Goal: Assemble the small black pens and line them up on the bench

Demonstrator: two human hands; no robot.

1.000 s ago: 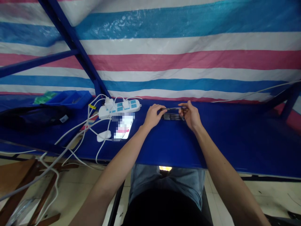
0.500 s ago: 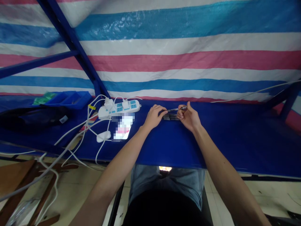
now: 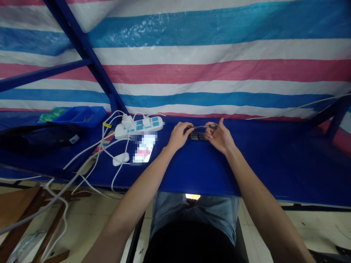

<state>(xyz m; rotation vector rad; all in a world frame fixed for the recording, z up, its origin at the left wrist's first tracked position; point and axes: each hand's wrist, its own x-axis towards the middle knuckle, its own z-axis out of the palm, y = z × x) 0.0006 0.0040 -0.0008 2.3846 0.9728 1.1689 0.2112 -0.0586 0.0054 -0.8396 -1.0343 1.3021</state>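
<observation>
A striped sheet (image 3: pixel 219 69) backs the blue table (image 3: pixel 192 171), with one power strip (image 3: pixel 140 126) and one phone (image 3: pixel 146 148). Left hand (image 3: pixel 179 135) and right hand (image 3: pixel 221 138) pinch one pen (image 3: pixel 200 127) between them, near other pens (image 3: pixel 197 136), perhaps four.

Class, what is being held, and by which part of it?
A slim pen-like rod: the left hand grips its left end, the right hand its right end.

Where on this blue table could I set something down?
Widest bare patch: blue tabletop, right of the right hand. Smaller: between the forearms, from the pen-like sticks to the near edge. Crowded left of the left hand: phone, power strip, cables.
</observation>
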